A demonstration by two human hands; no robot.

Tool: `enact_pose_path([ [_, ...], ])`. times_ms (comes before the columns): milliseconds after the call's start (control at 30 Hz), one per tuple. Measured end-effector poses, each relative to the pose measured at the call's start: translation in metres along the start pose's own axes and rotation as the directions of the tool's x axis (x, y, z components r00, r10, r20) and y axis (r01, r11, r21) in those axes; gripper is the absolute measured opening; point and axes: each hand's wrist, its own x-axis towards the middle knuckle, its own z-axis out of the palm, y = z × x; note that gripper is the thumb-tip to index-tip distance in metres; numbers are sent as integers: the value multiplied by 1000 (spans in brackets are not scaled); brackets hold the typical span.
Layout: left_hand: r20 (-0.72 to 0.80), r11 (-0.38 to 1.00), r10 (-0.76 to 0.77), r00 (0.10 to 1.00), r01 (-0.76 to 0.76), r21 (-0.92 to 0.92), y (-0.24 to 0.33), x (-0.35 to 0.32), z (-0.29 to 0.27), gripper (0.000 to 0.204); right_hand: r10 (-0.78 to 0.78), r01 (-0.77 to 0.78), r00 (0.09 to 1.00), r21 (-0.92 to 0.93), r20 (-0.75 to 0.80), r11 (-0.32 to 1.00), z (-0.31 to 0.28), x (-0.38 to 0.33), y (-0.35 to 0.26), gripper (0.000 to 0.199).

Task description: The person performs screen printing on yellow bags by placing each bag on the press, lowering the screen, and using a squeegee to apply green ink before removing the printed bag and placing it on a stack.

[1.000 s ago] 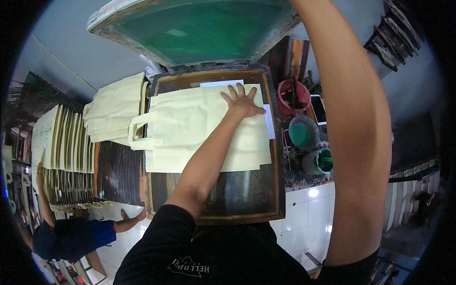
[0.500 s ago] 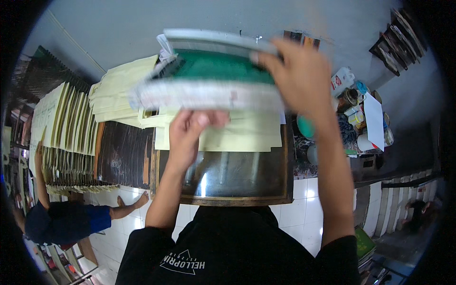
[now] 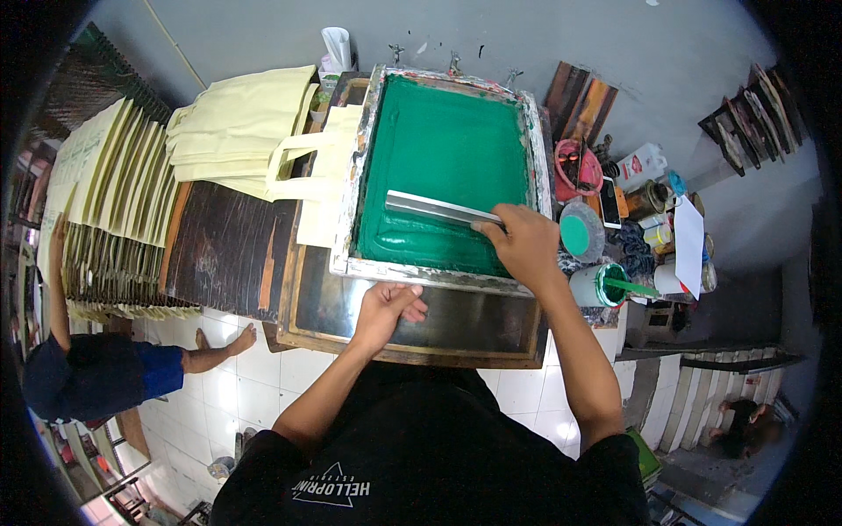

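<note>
A screen printing frame (image 3: 347,215) with a whitish, paint-stained rim lies flat on the table, its mesh (image 3: 452,131) covered in green ink. My right hand (image 3: 526,245) grips one end of a long silver squeegee (image 3: 430,205) that rests across the inked mesh. In front of the frame's near edge is my left hand (image 3: 388,314), its fingers loosely bent and apart with nothing visible in them; whether a fingertip touches the rim I cannot tell. From under the frame's left side a pale yellow cloth bag (image 3: 326,180) sticks out, its handle loop pointing left.
Folded yellow bags (image 3: 237,123) are piled at left, beside a rack of hanging bags (image 3: 114,197) where another person (image 3: 96,377) stands. On the right are an ink tub (image 3: 605,285) with a green stick, a bowl of green ink (image 3: 576,234), a phone (image 3: 609,202) and a white bottle (image 3: 643,165).
The frame has come down from a raised, tilted position to lie flat over the bag. My right hand has moved down and left with the squeegee; my left hand is lower, nearer me.
</note>
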Motion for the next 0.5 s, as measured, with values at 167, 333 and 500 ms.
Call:
enact_pose_path([
  [167, 15, 1000, -7, 1000, 6, 15, -3, 2, -1, 30, -29, 27, 981, 12, 191, 1000, -7, -17, -12, 27],
  [333, 3, 999, -32, 999, 32, -4, -4, 1, 0, 29, -175, 176, 984, -41, 24, 983, 25, -31, -16, 27],
  [500, 5, 997, -80, 997, 80, 12, -2, -4, -6, 29, -186, 193, 981, -125, 62, 973, 58, 53, 42, 26],
])
